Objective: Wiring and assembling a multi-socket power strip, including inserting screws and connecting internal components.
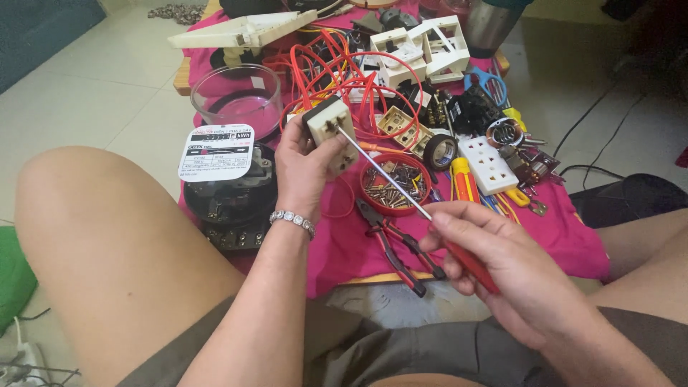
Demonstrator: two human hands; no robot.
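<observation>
Holding a small cream socket block (328,127) up in the left hand (304,172), fingers wrapped around it from below, with a beaded bracelet (292,219) on that wrist. The right hand (512,276) is closed on the red handle of a screwdriver (401,188), and the long metal shaft runs up toward 10 o'clock so the tip sits right on the face of the block.

Everything is happening over a low tabletop covered with a pink cloth (566,229). Just past the shaft, at about 12 o'clock from the right hand, there's a little red round dish of screws (395,183). Red-and-black pliers (394,247) lie on the cloth just beside the right hand, at its 9 o'clock. Over at 9 o'clock from the left hand sits a black electric meter (229,193) with a white label plate, and a clear glass bowl (236,97) is behind it. A white outlet strip (487,165) and a tangle of red wire (358,79) sit farther back.
</observation>
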